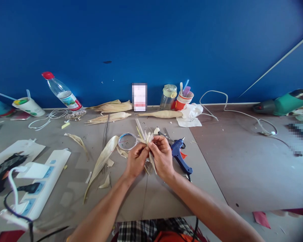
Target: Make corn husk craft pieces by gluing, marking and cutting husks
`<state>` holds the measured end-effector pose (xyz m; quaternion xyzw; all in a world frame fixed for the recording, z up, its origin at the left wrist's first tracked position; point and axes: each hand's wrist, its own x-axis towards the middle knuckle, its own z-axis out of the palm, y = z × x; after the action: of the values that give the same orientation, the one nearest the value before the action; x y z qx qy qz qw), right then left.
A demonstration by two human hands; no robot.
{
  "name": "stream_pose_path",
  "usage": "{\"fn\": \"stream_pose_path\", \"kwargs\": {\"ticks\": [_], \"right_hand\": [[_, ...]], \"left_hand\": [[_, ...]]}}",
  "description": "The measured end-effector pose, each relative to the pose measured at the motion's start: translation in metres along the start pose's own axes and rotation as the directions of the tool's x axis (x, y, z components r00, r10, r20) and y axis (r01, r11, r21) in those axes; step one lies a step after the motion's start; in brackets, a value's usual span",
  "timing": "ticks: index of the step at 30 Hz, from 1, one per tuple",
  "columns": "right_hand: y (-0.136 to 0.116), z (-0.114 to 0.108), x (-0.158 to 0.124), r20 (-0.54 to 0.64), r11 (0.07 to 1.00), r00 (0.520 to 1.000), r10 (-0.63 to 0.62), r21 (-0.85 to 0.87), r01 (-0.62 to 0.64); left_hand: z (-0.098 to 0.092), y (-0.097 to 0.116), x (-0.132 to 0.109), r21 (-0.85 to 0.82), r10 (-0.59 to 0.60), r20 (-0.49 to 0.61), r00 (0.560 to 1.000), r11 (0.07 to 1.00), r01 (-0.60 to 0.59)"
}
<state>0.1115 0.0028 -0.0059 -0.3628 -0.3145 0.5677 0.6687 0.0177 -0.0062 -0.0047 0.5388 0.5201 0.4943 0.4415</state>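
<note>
A: What bounds the working room, starting from the left?

B: A long white plastic power strip [63, 155] with plugs in it, then a long, pale, curved dried husk leaf [103, 158] near the left forearm [106, 205]. A clear round disc with a shiny rim [127, 141] lies just ahead of the left hand [137, 158]. Beside the right hand [163, 156] is a blue plastic glue gun [178, 153], its nozzle toward the flat blue wall [151, 40].

A: And farther right?

B: A dark seam crosses the grey-brown surface [166, 203]; the broad brown panel [255, 164] beyond gives the widest sideways room, a thin white cable [226, 99] snaking along its back. The wall closes the far side; the near edge passes beneath the forearms.

A: Where is the bundle of pale dried husk strips [148, 137]?

B: Between both hands. Its frayed end fans toward the wall, slightly leftward; narrower ends show below the fingers. The long axis slants from far left to near right. Whether it touches the surface, I can't tell.

A: The hands?

B: The left angles in from near left, fingers curled, pinching the bundle. The right mirrors it, closed narrowly on the same strips, thumbs nearly meeting.
</note>
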Motion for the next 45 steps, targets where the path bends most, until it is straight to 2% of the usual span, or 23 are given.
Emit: {"fn": "stream_pose_path", "kwargs": {"ticks": [9,15,25,38,45], "right_hand": [[-0.004,0.001,-0.004,0.018,0.991,0.994,0.112,0.067,-0.113],[-0.007,-0.002,-0.004,0.079,0.991,0.991,0.111,0.061,-0.116],[-0.008,-0.004,0.0,0.125,0.999,0.991,0.039,-0.001,-0.04],[-0.01,-0.004,0.001,0.097,0.997,0.994,0.05,-0.06,-0.045],[-0.007,-0.005,0.002,0.072,0.989,0.997,-0.023,-0.145,0.034]], "left_hand": [[0.002,-0.011,-0.001,-0.17,-0.005,-0.058,0.998,0.985,-0.005],[0.002,-0.009,0.0,-0.21,0.028,-0.039,0.999,0.977,-0.036],[-0.001,-0.01,0.003,-0.112,0.073,0.011,0.997,0.991,-0.072],[-0.005,-0.012,0.002,0.028,0.115,0.07,0.991,0.993,-0.117],[-0.004,-0.01,-0.001,0.089,0.147,0.08,0.986,0.984,-0.154]]}}
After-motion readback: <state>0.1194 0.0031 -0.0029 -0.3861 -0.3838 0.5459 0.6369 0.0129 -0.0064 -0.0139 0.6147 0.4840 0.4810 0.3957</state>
